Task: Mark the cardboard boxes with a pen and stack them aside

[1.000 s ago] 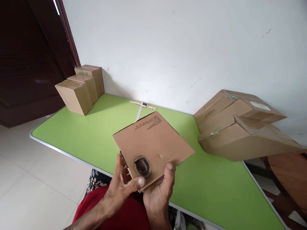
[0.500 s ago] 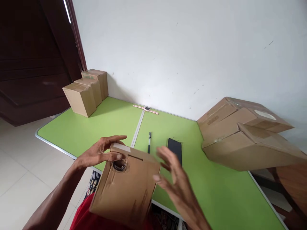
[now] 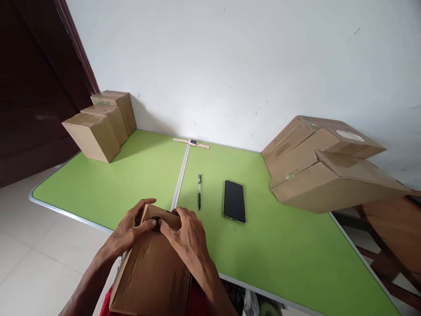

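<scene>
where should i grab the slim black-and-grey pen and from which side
Probably around the middle of the slim black-and-grey pen, from above, pinching its left and right sides. It lies flat, long and thin, running front to back, with the black rectangular phone apart on its right.

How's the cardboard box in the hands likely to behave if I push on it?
The box probably dents rather than springs back: its face shows creases. It's likely weaker around the dark-rimmed hole. Flat sides make rolling unlikely.
</scene>
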Demonstrator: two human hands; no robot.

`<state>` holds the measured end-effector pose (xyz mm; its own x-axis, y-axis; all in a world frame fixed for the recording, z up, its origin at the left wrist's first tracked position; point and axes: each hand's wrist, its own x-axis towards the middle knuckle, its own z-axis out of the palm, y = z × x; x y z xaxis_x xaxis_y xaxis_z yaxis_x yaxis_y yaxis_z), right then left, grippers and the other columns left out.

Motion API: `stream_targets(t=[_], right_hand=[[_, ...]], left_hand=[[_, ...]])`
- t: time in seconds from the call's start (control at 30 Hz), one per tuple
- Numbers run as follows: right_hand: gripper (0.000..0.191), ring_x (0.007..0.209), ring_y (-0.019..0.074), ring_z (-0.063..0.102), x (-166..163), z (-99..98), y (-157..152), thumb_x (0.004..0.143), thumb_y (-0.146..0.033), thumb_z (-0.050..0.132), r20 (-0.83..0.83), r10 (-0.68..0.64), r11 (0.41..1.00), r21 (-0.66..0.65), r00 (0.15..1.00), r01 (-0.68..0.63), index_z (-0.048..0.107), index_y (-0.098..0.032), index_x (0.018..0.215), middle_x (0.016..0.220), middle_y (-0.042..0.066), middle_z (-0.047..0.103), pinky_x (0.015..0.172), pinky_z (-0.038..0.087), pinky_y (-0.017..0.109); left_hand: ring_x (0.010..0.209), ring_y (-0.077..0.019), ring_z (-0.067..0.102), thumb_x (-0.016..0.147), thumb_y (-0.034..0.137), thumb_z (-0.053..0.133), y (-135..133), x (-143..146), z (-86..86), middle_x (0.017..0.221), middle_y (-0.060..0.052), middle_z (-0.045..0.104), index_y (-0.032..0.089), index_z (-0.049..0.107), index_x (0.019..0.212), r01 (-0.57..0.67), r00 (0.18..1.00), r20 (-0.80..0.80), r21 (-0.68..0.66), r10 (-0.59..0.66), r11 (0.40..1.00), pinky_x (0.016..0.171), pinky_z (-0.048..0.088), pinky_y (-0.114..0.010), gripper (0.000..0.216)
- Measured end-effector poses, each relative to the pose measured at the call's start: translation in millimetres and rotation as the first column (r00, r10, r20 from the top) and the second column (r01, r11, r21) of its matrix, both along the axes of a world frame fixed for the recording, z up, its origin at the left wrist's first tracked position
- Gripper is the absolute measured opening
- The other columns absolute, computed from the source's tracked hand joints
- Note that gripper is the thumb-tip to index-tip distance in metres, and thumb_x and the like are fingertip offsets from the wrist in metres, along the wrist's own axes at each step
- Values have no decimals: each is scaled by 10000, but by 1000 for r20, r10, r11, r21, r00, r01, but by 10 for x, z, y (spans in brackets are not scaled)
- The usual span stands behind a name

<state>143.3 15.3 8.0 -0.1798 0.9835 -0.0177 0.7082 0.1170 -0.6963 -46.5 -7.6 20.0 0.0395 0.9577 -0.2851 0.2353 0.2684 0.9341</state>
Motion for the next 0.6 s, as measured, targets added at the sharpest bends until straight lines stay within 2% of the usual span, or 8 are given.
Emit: stream_targets(t=[0.1,0.2,0.27,0.33,0.37,0.43,0.5,0.6], right_hand=[[242,1070,396,692,46,-45,41,874,-393,688,-60,34,999,-7,998,-34,699,-199,1018,1060,158,770,983,499,559],[387,929,300,729,288,-98,179,974,-575,553,-129,116,992,-38,985,-122,714,-229,1036,991,94,784,852,570,426],[526,810,251,729,480,-152,345,1021,-667,414,-136,71,995,-63,988,-81,697,-226,1065,933,73,774,712,574,354],[527,788,261,720,624,-232,543,1016,-673,433,-75,-55,996,-69,996,50,665,-201,1052,911,102,756,666,552,352],[475,808,279,720,667,-281,640,1001,-643,501,-31,-118,991,-65,992,116,652,-193,1025,909,126,750,671,540,362],[319,833,320,717,698,-391,811,960,-517,633,44,-211,975,-59,977,213,634,-200,923,868,159,738,672,509,380],[185,836,346,718,688,-499,932,910,-354,691,72,-270,959,-64,960,275,610,-217,816,815,166,727,666,479,386],[217,773,344,718,691,-605,1015,837,-230,692,3,-294,952,-87,956,294,569,-231,659,702,132,691,653,455,385]], left_hand=[[1072,-342,693,835,485,712,37,12,-22,1109,-75,757,228,596,1407,-18,1000,-24,-11,18,1000,950,537,-451,637],[1040,-347,693,814,457,697,83,22,-37,1068,-76,756,219,600,1404,-7,998,-64,-13,6,1000,941,539,-470,644],[1068,-372,682,829,482,688,80,26,-21,1064,-77,753,234,604,1414,6,993,-115,-21,-8,1000,982,523,-521,641],[1221,-413,631,864,534,687,42,27,6,1228,-96,731,276,560,1484,26,993,-118,-29,-29,999,1079,471,-579,684],[1329,-430,573,875,555,696,12,26,15,1371,-108,681,300,501,1546,40,995,-86,-29,-43,999,1133,430,-597,744],[1521,-444,396,878,573,732,-58,21,10,1645,-115,467,344,307,1668,82,996,24,-32,-81,996,1217,355,-605,926],[1593,-436,288,872,553,767,-125,9,-40,1751,-117,292,362,120,1717,135,983,135,-50,-127,990,1243,340,-596,1081],[1556,-409,381,876,471,799,-204,-22,-188,1739,-130,320,361,36,1724,221,938,288,-68,-192,973,1229,393,-572,1146]])
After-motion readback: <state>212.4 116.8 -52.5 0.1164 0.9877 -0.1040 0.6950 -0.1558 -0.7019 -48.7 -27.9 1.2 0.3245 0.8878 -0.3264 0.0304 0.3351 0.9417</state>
